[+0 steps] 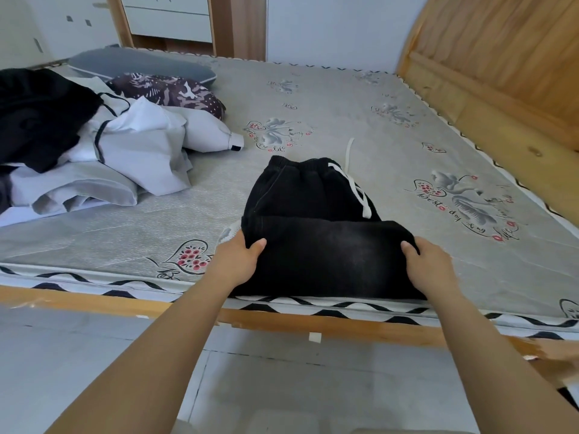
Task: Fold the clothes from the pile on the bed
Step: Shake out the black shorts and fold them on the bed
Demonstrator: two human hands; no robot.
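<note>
Both hands, left hand (238, 261) and right hand (429, 265), grip the black trousers (316, 220) at the fold's corners; soft, thickish, likely floppy.

Bare mattress (360, 98) beyond, clothes pile (94, 145) perhaps crowding left

A grey pillow (141, 62) and a patterned cushion (175, 92) lie near the wooden headboard (501, 57).

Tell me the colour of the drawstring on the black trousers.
White. The drawstring shows best in the head view, lying across the trousers' waistband.
</note>
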